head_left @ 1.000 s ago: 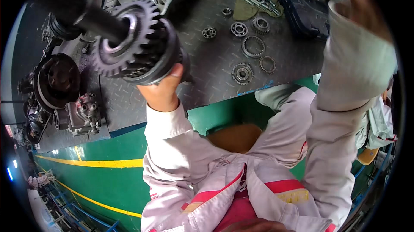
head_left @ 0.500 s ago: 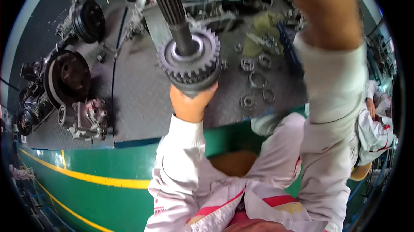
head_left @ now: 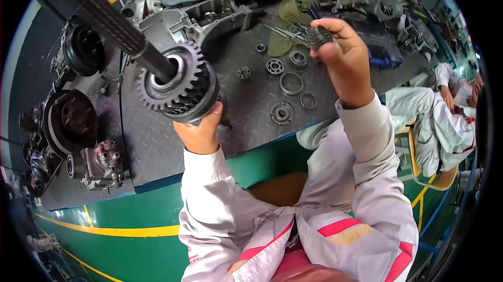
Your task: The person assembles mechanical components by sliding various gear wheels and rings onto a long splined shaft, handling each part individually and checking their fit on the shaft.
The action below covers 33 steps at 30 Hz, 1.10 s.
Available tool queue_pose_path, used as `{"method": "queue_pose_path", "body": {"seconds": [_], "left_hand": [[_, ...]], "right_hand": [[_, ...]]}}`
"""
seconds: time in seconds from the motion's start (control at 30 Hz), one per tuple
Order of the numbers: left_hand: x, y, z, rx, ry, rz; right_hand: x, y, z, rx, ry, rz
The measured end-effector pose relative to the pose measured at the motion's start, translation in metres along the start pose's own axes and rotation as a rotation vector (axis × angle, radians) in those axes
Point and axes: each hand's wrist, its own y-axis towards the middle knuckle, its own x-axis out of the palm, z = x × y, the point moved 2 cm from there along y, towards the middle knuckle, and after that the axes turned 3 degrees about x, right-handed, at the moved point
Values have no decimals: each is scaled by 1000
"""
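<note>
My left hand is closed around the lower end of a gear shaft. The splined shaft tilts up to the far left. On it sit a large toothed gear and darker rings stacked just above my fingers. Over the far side of the table my right hand pinches a small ridged metal ring between thumb and fingers. Beneath and left of that hand lie a ball bearing, a small gear, a toothed ring and another bearing.
A grey diamond-plate table carries an opened metal housing and an olive cloth with slim metal tools. Drum assemblies and a small pump-like casting stand at the left. Another person sits at the right.
My right hand has come down from close in front of the camera to above the table, with the ridged ring now visible. The gear shaft appears lower, further left and more tilted; the view has shifted.
</note>
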Motion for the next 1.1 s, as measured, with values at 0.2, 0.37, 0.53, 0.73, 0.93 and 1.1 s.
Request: {"method": "queue_pose_path", "body": {"seconds": [0.2,0.37,0.53,0.73,0.93,1.1], "left_hand": [[-4,1,-7,52,16,-110],[-6,3,-15,97,24,-133],[-1,2,-9,43,12,-123],[0,1,-8,47,26,-127],[-1,1,-11,86,13,-144],[1,-3,-10,90,45,-147]], "right_hand": [[-37,-26,58,231,614,-111],[-45,-29,71,286,738,-134],[-52,-31,74,282,710,-112],[-52,-35,73,283,685,-129],[-52,-37,75,265,754,-168],[-55,-39,76,271,740,-154]]}}
